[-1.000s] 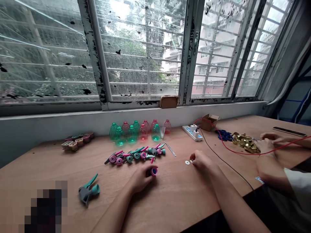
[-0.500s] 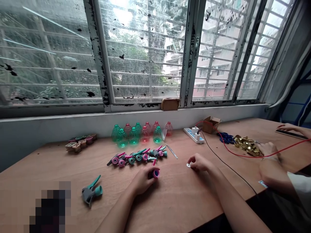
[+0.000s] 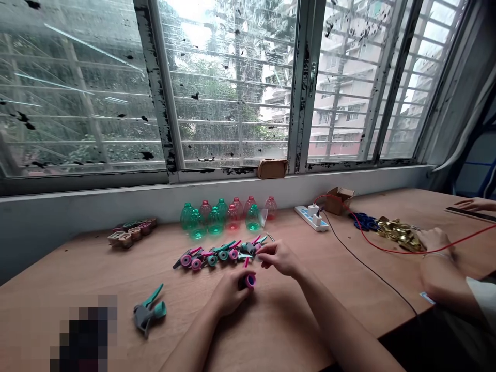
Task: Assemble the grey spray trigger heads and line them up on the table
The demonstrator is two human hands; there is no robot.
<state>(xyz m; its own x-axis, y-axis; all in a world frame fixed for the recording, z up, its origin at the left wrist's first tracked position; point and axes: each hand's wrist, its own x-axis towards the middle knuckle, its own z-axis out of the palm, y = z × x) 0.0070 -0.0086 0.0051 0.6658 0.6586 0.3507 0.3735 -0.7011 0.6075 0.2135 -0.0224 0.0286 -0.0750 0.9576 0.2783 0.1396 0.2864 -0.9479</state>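
Note:
My left hand (image 3: pixel 231 293) is closed around a spray-bottle trigger head with a pink collar (image 3: pixel 251 281). The collar's open end faces right and a pink lever sticks up; the fingers hide the rest. Just above and to its right, my right hand (image 3: pixel 279 258) is in a pinch, its fingertips holding a small white washer that is barely visible. Behind both hands lies a row of pink, teal and grey trigger heads (image 3: pixel 222 255). One separate grey and teal trigger head (image 3: pixel 144 316) lies on the left of the table.
Several green and red clear bottles (image 3: pixel 216 222) stand along the wall. Brown and pink pieces (image 3: pixel 129 235) lie at back left. A power strip (image 3: pixel 311 219), small carton (image 3: pixel 338 200), red cable (image 3: pixel 361 232), blue parts (image 3: pixel 365 222) and gold parts (image 3: pixel 399 233) lie right, near another person's hand (image 3: pixel 436 240).
My right hand has lifted from the table on the right and moved left to the trigger head, carrying the white washer. My left hand keeps its hold in nearly the same place.

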